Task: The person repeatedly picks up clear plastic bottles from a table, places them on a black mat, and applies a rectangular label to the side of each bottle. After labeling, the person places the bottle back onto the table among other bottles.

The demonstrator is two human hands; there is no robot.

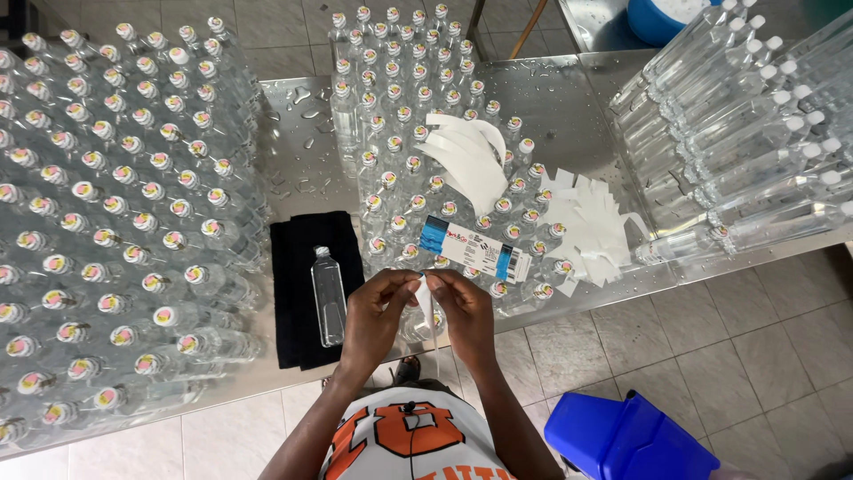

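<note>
A thin white label strip (426,302) is pinched between fingertips of left hand (373,316) and right hand (464,313) (light, floppy, likely sticky); its edges are best gripped.

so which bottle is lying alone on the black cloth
The single clear bottle left of the hands, flat on the black cloth; the others stand packed or lie stacked.

One lying bottle (329,295) on one black cloth (293,293), one printed label (474,249), one blue bin (626,440), two hands (373,316).
</note>
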